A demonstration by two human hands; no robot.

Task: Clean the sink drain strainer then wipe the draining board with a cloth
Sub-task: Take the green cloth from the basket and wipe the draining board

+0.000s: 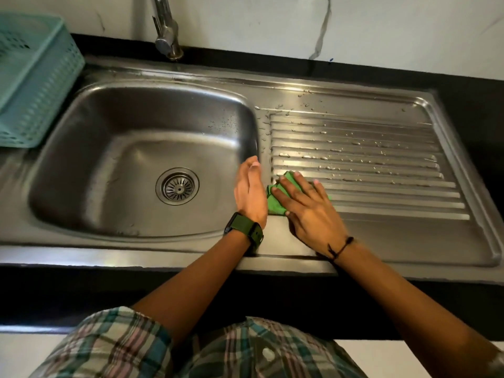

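Observation:
The round metal drain strainer (177, 186) sits in the bottom of the steel sink bowl (114, 148). To its right lies the ridged draining board (368, 159), dotted with water drops. My right hand (308, 211) presses flat on a green cloth (275, 201) at the board's near left corner, fingers spread; most of the cloth is hidden under the hand. My left hand (249, 189), wearing a dark green watch, stands edge-on over the strip between bowl and board, fingers straight, holding nothing and touching the cloth's left side.
A chrome tap (166, 31) rises behind the bowl. A teal plastic basket (35, 85) stands on the counter at the left. Black countertop (477, 110) surrounds the sink, with a white marbled wall behind.

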